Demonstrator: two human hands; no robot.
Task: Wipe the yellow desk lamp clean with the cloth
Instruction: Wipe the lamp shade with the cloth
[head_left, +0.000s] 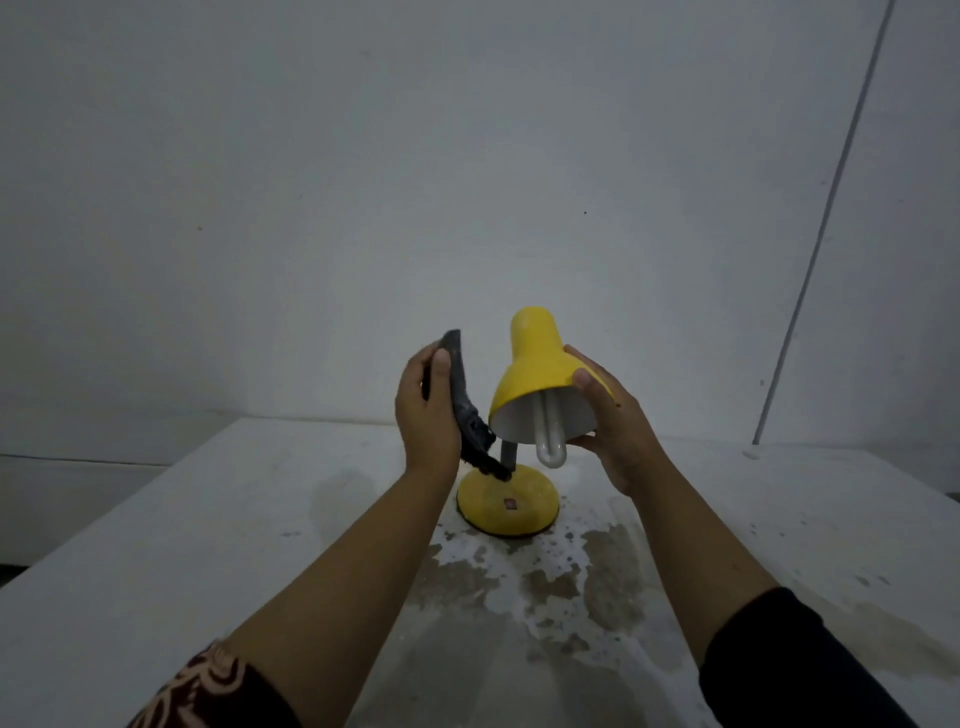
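The right hand (618, 431) curls thumb and fingers round the shade (540, 374) rim of the yellow desk lamp (506, 501), on its right side. The left hand (428, 410) pinches a dark cloth (460, 384) just left of the shade, apart from it. The lamp stands on the white table (156, 545), with wet patches (545, 577) in front of it. Wiping seems to be underway, with the shade likely next. Whether any part is already clean cannot be told.

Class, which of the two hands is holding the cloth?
The left hand: it grips the dark cloth, while the right hand holds the lamp shade.
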